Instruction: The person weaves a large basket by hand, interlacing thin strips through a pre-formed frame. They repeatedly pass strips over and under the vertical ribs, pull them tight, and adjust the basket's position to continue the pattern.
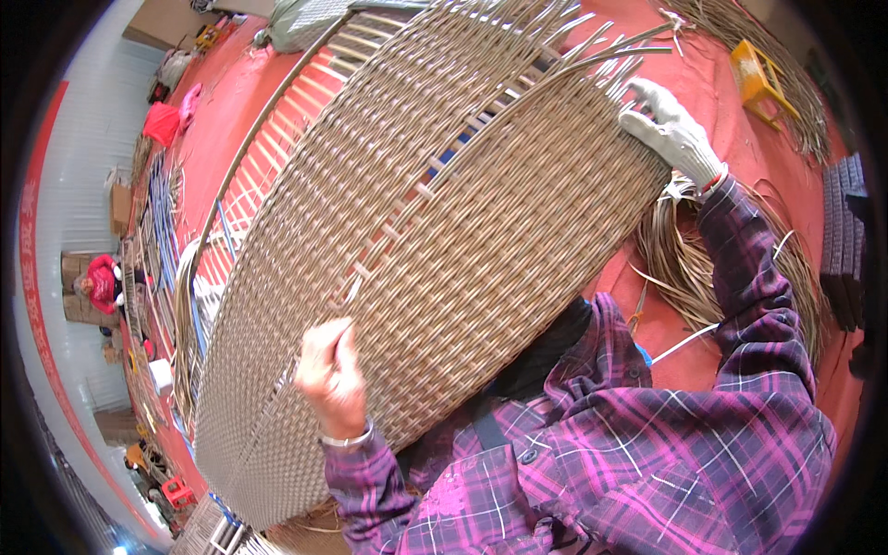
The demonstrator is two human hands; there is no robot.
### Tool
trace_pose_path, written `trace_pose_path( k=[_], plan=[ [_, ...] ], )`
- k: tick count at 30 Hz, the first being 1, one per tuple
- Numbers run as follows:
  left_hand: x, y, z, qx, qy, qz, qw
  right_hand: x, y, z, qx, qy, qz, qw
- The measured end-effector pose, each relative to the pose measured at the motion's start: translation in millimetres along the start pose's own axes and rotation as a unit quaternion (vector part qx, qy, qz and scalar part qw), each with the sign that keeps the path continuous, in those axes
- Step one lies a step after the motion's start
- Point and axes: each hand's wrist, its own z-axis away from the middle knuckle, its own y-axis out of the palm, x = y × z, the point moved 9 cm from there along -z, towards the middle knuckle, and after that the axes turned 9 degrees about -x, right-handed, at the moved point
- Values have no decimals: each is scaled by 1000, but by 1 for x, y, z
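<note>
Woven panel (pixel 435 250) lies under both hands' fingers (pixel 335 347).

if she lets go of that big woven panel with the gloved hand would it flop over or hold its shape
The woven panel probably holds its shape: tight weave runs over a frame, and it keeps an even curve while steadied only by the bare left hand and the gloved right hand. It looks light for its size. Being broad and propped on edge, it could tip. The loose strand ends look bendy.

Large tan woven wicker panel (pixel 444 250), curved, tilted on edge, loose strand ends at top, unwoven gap mid-surface
</note>
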Motion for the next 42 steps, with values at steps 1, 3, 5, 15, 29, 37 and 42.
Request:
trace_pose_path(
  k=[1, 3, 5, 15, 29, 37, 42],
  plan=[
    [-24, 32, -23, 17, 34, 22, 999, -15, 7, 0, 32, 75, -85, 993],
    [-71, 89, -57, 44, 114, 55, 991, -1, 13, 3, 111, -5, -195, 975],
    [-106, 140, -84, 59, 197, 31, 978, 0, 15, 10, 170, 28, -355, 919],
    [-137, 269, -145, 117, 181, -28, 976, -46, -17, -30, 106, 78, -250, 959],
    [-156, 228, -143, 157, -62, 370, 913, 86, -63, 2, -28, -176, -136, 974],
    [-133, 200, -132, 150, -66, 372, 914, 131, -39, -24, 103, 63, -657, 744],
    [-75, 220, -117, 165, -1, 288, 943, 89, -32, -20, -65, 101, -660, 742]
  ],
)
